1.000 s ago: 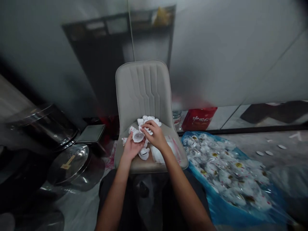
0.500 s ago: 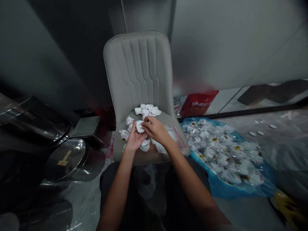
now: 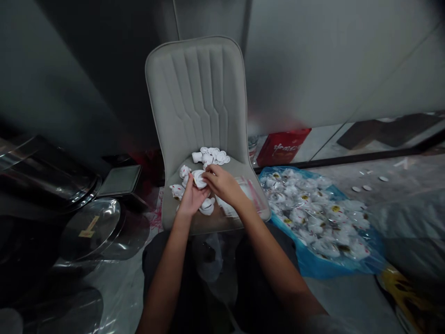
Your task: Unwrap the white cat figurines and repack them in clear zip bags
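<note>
My left hand (image 3: 192, 198) cups a small white ceramic cat figurine (image 3: 199, 179), hollow side showing, and my right hand (image 3: 224, 185) pinches the same piece from the right. Both hands are over the seat of a beige padded chair (image 3: 198, 93). Around them lie more white figurines with red marks: a heap (image 3: 210, 157) beyond my fingers, one (image 3: 207, 206) below my left hand, and one (image 3: 177, 191) to its left. A clear plastic bag with a red strip (image 3: 245, 192) lies under my right wrist, partly hidden.
To the right, a blue plastic sheet (image 3: 321, 264) holds many cellophane-wrapped figurines (image 3: 313, 215). A red box (image 3: 283, 147) stands beyond it. Steel lids (image 3: 91, 229) and a dark tray (image 3: 120, 181) sit left of the chair. Small white discs (image 3: 361, 188) lie on the floor.
The whole scene sits higher in the view than a second ago, as my head has tilted. Both hands stay on the same figurine, and the heap on the seat looks unchanged.
</note>
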### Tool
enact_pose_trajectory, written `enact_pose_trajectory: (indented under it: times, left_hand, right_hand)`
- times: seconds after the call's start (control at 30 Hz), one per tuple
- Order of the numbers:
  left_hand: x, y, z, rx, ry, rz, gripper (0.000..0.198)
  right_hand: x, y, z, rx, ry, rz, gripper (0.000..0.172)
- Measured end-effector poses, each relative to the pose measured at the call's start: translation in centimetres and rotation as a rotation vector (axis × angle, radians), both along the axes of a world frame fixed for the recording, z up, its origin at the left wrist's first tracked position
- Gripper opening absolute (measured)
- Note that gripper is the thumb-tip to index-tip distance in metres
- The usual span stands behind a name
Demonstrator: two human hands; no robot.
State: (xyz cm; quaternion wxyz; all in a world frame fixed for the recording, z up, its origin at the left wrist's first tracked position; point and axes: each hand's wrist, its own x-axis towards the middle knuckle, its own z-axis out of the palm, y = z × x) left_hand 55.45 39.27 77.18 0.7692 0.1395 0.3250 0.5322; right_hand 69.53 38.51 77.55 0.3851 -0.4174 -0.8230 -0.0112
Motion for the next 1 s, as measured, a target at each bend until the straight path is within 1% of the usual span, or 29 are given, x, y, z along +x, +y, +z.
enact_pose_trajectory:
  times: [0.3, 0.47, 0.7, 0.87, 1.0]
  left_hand:
    - [0.0, -0.1, 0.4, -0.015, 0.052, -0.037, 0.041]
    - [-0.1, -0.1, 0.1, -0.015, 0.071, -0.045, 0.04]
    - [-0.5, -0.1, -0.4, 0.025, 0.063, -0.15, 0.05]
    - [-0.6, -0.1, -0.9, 0.021, 0.076, -0.197, 0.051]
    - [-0.6, -0.1, -1.0, 0.017, 0.085, -0.222, 0.048]
  right_hand:
    - [0.0, -0.3, 0.2, -0.045, 0.058, 0.04, 0.024]
    - [-0.1, -0.2, 0.1, -0.052, 0.042, 0.035, 0.025]
    - [0.3, 0.0, 0.0, -0.048, 0.147, 0.069, 0.021]
    - [0.9, -0.2, 0.3, -0.054, 0.195, 0.091, 0.017]
    - [1.2, -0.4, 0.6, -0.086, 0.198, 0.111, 0.014]
